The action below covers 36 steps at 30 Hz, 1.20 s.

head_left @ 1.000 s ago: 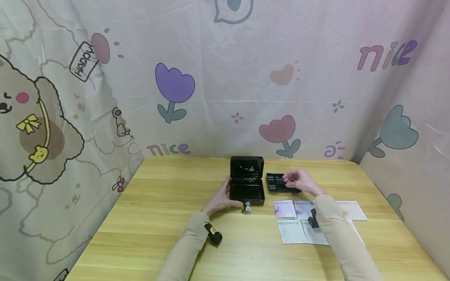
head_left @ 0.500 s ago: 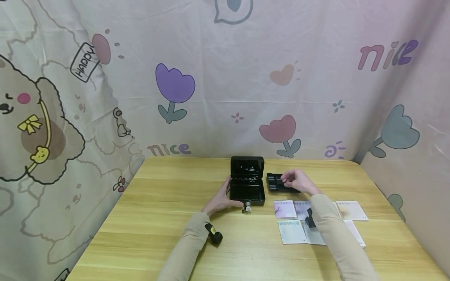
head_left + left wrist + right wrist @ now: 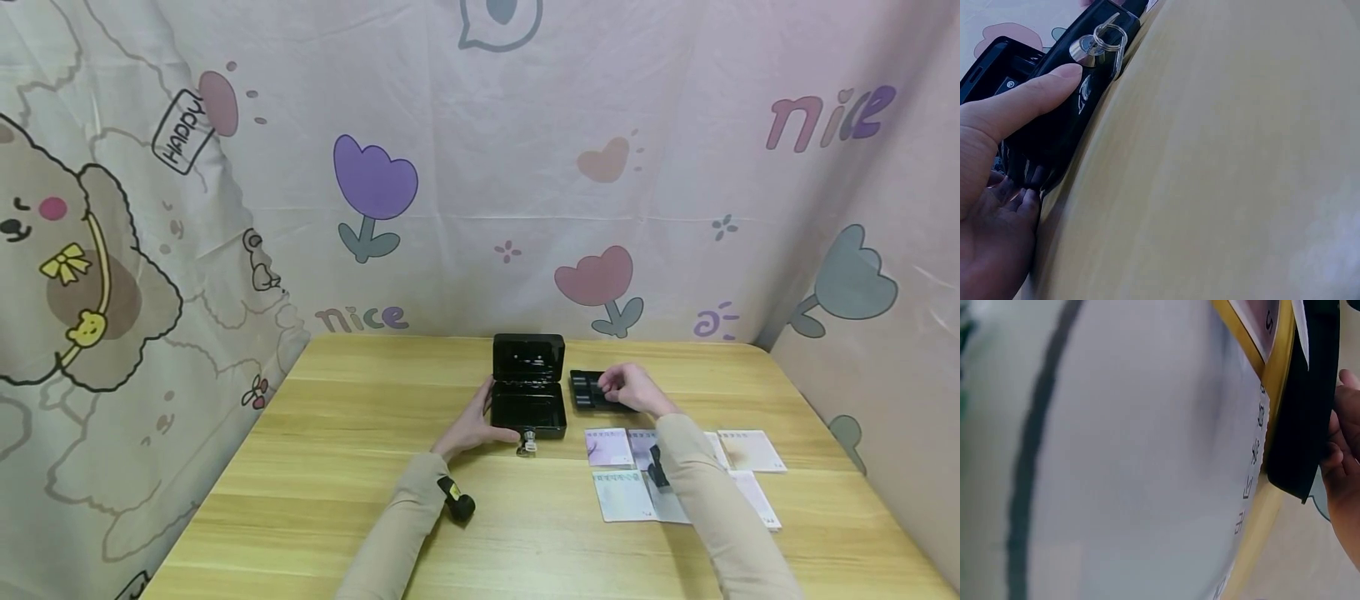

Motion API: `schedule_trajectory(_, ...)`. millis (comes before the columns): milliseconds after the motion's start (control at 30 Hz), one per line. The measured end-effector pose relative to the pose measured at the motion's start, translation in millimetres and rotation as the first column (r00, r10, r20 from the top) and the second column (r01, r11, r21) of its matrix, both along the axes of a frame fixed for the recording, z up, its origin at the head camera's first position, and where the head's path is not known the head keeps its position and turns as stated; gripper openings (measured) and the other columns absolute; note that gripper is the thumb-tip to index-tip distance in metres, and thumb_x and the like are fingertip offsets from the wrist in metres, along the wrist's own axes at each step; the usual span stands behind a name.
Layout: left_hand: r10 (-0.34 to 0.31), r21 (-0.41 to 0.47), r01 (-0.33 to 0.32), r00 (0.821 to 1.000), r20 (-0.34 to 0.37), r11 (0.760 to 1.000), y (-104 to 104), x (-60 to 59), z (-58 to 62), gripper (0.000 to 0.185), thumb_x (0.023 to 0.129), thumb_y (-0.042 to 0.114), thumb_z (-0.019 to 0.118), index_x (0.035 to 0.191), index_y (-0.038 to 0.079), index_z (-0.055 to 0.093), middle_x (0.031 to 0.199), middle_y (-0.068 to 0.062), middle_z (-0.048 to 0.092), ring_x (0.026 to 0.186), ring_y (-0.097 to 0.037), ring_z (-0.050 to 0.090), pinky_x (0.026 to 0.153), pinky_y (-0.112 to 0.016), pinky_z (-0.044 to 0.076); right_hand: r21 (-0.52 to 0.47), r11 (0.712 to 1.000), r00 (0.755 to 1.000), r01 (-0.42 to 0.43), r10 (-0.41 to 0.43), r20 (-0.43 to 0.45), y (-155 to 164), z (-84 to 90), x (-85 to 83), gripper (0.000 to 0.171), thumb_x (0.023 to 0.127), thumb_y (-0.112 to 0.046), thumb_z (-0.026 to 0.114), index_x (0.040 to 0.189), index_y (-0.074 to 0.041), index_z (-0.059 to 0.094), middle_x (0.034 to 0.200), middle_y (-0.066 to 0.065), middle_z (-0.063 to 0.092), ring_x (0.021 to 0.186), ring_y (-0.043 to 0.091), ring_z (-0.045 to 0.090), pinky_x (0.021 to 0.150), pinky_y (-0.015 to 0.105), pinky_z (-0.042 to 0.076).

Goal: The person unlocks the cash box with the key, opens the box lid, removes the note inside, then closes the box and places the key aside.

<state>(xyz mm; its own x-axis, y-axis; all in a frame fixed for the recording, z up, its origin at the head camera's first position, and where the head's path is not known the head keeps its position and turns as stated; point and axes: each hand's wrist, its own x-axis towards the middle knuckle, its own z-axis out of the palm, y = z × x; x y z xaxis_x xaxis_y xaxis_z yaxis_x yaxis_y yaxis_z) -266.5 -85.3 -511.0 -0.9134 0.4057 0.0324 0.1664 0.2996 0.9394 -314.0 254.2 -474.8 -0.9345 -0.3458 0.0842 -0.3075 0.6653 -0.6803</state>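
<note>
A small black cash box [image 3: 528,410] stands on the table with its lid raised. My left hand [image 3: 474,427] holds the box at its front left corner. In the left wrist view its thumb [image 3: 1035,100] presses the front beside the lock, where a key [image 3: 1109,37] on a ring sits, and its fingers lie against the side. To the right of the box is a black compartment tray [image 3: 583,393]. Over this tray is my right hand [image 3: 636,388], fingertips bent together and low into it. Whether anything small lies between them is hidden.
Several pale printed paper slips, such as the purple one [image 3: 607,447] and the greenish one [image 3: 624,496], lie in two rows in front of the tray. My right forearm [image 3: 705,492] crosses above them. A patterned cloth [image 3: 450,275] hangs behind the wooden table [image 3: 360,417].
My right hand has shifted slightly left over the tray, its forearm swinging left and showing more of the paper slips. The left hand has stayed on the cash box.
</note>
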Motion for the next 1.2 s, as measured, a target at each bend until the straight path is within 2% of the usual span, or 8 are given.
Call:
schedule_trajectory(433, 0.003, 0.009, -0.003, 1.0, -0.008, 1.0, 0.1, -0.1, -0.5, 0.127, 0.073, 0.02, 0.091, 0.161, 0.002, 0.001, 0.169, -0.022, 0.008, 0.155, -0.042, 0.017, 0.128, -0.053, 0.019, 0.042, 0.999, 1.0, 0.0, 0.002, -0.031, -3.5, -1.5, 0.0, 0.019, 0.078, 0.017, 0.065, 0.09, 0.005, 0.072, 0.084, 0.016, 0.071, 0.076, 0.022, 0.062, 0.07, 0.024, 0.052)
schedule_trajectory(667, -0.01, 0.009, 0.01, 0.998, -0.068, 1.0, -0.3, -0.1, -2.8, 0.126, 0.075, 0.027, 0.09, 0.161, -0.001, 0.002, 0.167, -0.028, 0.009, 0.153, -0.048, 0.018, 0.126, -0.057, 0.02, 0.063, 0.998, 0.999, 0.004, -0.001, -0.054, -3.1, -0.9, 1.1, 0.018, 0.078, 0.016, 0.066, 0.09, 0.005, 0.074, 0.087, 0.018, 0.073, 0.077, 0.023, 0.064, 0.074, 0.032, 0.055)
schedule_trajectory(833, -0.004, 0.028, 0.005, 1.0, -0.017, 1.0, -0.2, 0.3, -1.0, 0.127, 0.074, 0.02, 0.09, 0.162, 0.002, 0.001, 0.169, -0.022, 0.007, 0.155, -0.043, 0.016, 0.128, -0.054, 0.018, 0.053, 0.999, 0.998, -0.001, 0.005, -0.069, -2.0, -1.1, 1.4, 0.019, 0.077, 0.016, 0.065, 0.09, 0.005, 0.074, 0.092, 0.021, 0.074, 0.079, 0.022, 0.066, 0.075, 0.035, 0.058)
schedule_trajectory(1000, 0.002, 0.021, -0.002, 1.0, -0.002, 1.0, 0.1, -0.7, -0.7, 0.126, 0.073, 0.018, 0.09, 0.161, 0.002, 0.001, 0.17, -0.021, 0.007, 0.156, -0.042, 0.016, 0.128, -0.053, 0.018, 0.046, 0.999, 0.997, 0.003, 0.0, -0.077, -0.3, -0.6, 2.1, 0.021, 0.077, 0.017, 0.065, 0.091, 0.005, 0.075, 0.093, 0.022, 0.075, 0.079, 0.021, 0.067, 0.076, 0.037, 0.06)
schedule_trajectory(1200, 0.005, 0.021, -0.005, 1.0, -0.003, 1.0, -0.3, -0.2, -0.7, 0.126, 0.073, 0.018, 0.09, 0.161, 0.002, 0.002, 0.17, -0.021, 0.007, 0.156, -0.042, 0.016, 0.128, -0.053, 0.018, 0.04, 0.999, 0.996, 0.008, -0.005, -0.086, 0.1, 3.1, 5.5, 0.019, 0.078, 0.014, 0.065, 0.091, 0.005, 0.075, 0.089, 0.019, 0.075, 0.075, 0.021, 0.065, 0.072, 0.029, 0.058)
